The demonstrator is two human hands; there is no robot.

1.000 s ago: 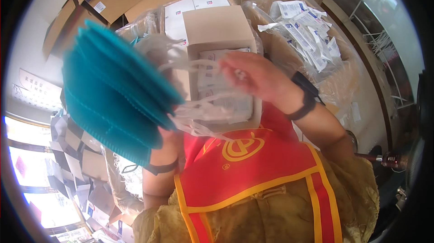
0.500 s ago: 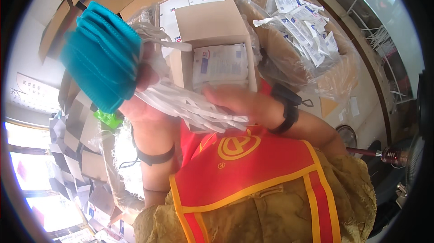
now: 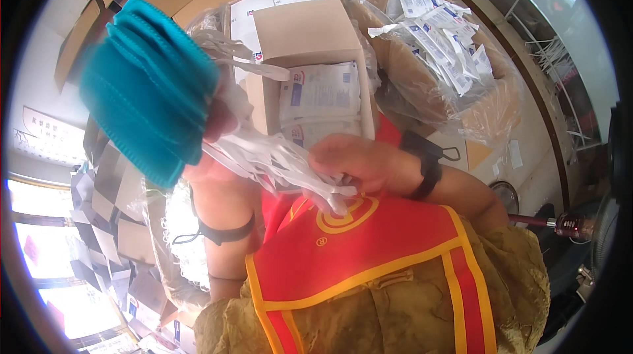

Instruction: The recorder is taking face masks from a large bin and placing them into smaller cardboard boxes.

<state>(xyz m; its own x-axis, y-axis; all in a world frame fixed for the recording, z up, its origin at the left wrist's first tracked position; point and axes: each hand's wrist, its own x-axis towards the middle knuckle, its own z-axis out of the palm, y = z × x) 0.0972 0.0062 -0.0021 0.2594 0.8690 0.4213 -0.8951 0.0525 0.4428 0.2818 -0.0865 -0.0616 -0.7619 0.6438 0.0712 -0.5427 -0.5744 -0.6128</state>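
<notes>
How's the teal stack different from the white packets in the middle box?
The teal stack is in the left hand, while the white packets lie in the open box. The stack is plain teal; the packets are white with printing. White straps trail from the stack, but none show on the packets. Both have multiple pieces.

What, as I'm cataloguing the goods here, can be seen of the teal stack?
The teal stack looks like soft, fabric-like folded masks layered together, with dimpled seam lines and ridged edges. Held up and tilted, left of the open carton, it is gripped near its right edge by the left hand. White straps trail from it to the right hand, which touches them.
</notes>
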